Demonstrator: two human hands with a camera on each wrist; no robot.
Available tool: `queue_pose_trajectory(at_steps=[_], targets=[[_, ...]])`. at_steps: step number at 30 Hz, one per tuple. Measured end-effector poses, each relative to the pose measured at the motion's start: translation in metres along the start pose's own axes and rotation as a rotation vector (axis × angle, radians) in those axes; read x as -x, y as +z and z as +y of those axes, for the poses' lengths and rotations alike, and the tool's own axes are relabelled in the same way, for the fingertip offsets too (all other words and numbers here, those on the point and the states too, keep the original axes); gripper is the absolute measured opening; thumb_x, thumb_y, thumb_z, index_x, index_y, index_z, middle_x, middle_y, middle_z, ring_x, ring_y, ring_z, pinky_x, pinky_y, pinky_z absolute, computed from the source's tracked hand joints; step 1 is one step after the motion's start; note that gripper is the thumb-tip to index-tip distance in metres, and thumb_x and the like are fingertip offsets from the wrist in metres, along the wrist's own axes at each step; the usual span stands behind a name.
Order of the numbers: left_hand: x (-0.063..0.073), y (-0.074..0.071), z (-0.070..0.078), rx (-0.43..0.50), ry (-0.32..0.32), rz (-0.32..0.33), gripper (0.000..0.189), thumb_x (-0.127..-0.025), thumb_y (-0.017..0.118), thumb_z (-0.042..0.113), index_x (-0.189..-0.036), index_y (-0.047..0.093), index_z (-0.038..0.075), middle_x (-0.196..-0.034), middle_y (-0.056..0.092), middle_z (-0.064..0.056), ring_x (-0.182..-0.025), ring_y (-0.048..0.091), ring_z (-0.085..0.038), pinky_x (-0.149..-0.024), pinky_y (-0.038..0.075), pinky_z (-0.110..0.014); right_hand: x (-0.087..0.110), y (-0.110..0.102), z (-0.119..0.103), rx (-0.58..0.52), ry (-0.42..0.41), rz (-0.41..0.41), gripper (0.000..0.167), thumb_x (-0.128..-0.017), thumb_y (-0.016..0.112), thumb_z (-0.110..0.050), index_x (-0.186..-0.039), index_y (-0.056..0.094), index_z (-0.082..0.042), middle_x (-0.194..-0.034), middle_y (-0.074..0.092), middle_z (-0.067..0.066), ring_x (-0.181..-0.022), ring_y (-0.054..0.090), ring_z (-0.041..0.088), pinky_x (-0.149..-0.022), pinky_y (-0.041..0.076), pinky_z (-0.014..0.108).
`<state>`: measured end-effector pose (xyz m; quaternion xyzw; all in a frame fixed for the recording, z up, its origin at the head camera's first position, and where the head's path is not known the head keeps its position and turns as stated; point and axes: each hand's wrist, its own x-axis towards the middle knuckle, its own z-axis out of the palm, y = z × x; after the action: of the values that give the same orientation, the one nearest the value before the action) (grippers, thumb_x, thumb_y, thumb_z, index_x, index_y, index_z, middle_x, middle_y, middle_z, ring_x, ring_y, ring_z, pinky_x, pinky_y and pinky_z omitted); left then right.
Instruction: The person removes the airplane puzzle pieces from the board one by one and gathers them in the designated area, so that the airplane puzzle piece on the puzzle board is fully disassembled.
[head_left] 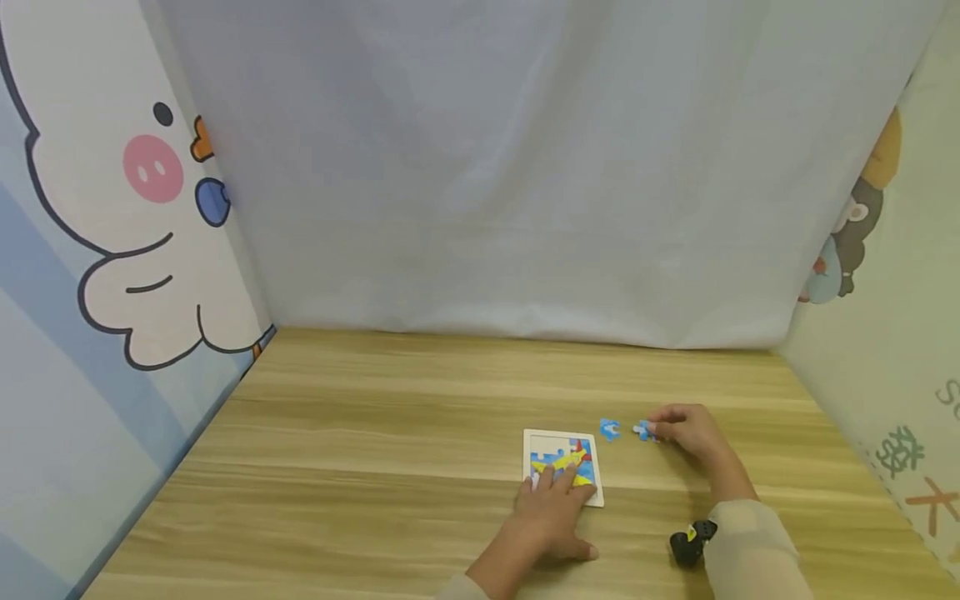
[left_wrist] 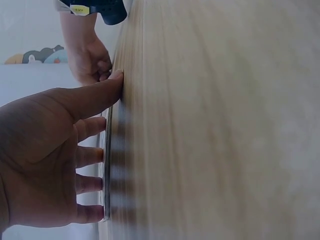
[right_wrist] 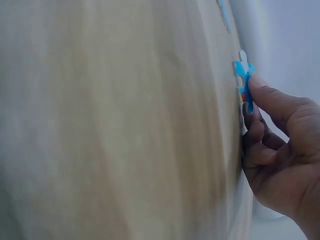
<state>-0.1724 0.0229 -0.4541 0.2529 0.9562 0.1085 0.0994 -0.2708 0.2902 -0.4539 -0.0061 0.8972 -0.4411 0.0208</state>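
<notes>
On the wooden table lies a small jigsaw board [head_left: 527,442] with a pale frame, partly filled with blue, yellow and red pieces; its top left part shows bare backing. My left hand [head_left: 551,510] rests on its lower part, fingers spread and straight, thumb out on the table; in the left wrist view the fingertips [left_wrist: 91,156] touch the board's edge. To the right, my right hand [head_left: 690,429] pinches a blue and white puzzle piece [right_wrist: 245,82] between thumb and fingers. Another blue puzzle piece [head_left: 609,429] lies between the board and that piece.
A black wrist camera [head_left: 690,543] sits at my right sleeve. The wooden table [head_left: 375,467] ends at a grey-white curtain [head_left: 487,208] at the back. Walls with cartoon prints stand at the left [head_left: 90,292] and right.
</notes>
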Motion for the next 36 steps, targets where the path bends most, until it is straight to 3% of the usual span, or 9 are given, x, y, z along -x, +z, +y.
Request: queue_pose_trajectory(at_steps=[13,23,29,36], targets=[[0.003,-0.003,-0.001,0.028,-0.003,0.000,0.078,-0.068,0.074,0.056,-0.137,0.044,0.034,-0.149,0.028,0.003,-0.134,0.025,-0.030,-0.102,0.027,-0.051,0.000,0.002,-0.004,0.042,-0.010,-0.007,0.028,-0.085,0.068,-0.013,-0.104,0.065,0.007,-0.093,0.066,0.011,-0.081,0.054,0.018,-0.071,0.043,0.031],[0.004,-0.004,0.000,-0.018,0.012,-0.002,0.079,-0.068,0.072,0.059,-0.138,0.043,0.035,-0.149,0.027,0.003,-0.134,0.026,-0.029,-0.101,0.030,-0.050,0.014,0.001,-0.009,-0.043,0.004,-0.016,0.038,-0.088,0.064,-0.015,-0.116,0.057,0.009,-0.093,0.063,0.012,-0.080,0.056,0.021,-0.065,0.048,0.031],[0.004,-0.002,0.001,-0.022,0.016,0.007,0.079,-0.069,0.072,0.059,-0.138,0.043,0.035,-0.149,0.028,0.003,-0.134,0.027,-0.029,-0.101,0.030,-0.050,0.022,0.002,-0.013,-0.013,-0.058,0.022,0.038,-0.090,0.063,-0.017,-0.117,0.057,0.009,-0.107,0.061,0.020,-0.093,0.057,0.028,-0.073,0.048,0.032],[0.002,-0.001,0.000,-0.006,0.005,0.009,0.079,-0.068,0.072,0.059,-0.137,0.044,0.035,-0.148,0.030,0.002,-0.134,0.027,-0.029,-0.101,0.029,-0.050,0.033,0.012,-0.026,-0.030,-0.116,0.032,0.038,-0.089,0.065,-0.018,-0.117,0.057,0.008,-0.111,0.060,0.021,-0.102,0.054,0.035,-0.082,0.046,0.040]])
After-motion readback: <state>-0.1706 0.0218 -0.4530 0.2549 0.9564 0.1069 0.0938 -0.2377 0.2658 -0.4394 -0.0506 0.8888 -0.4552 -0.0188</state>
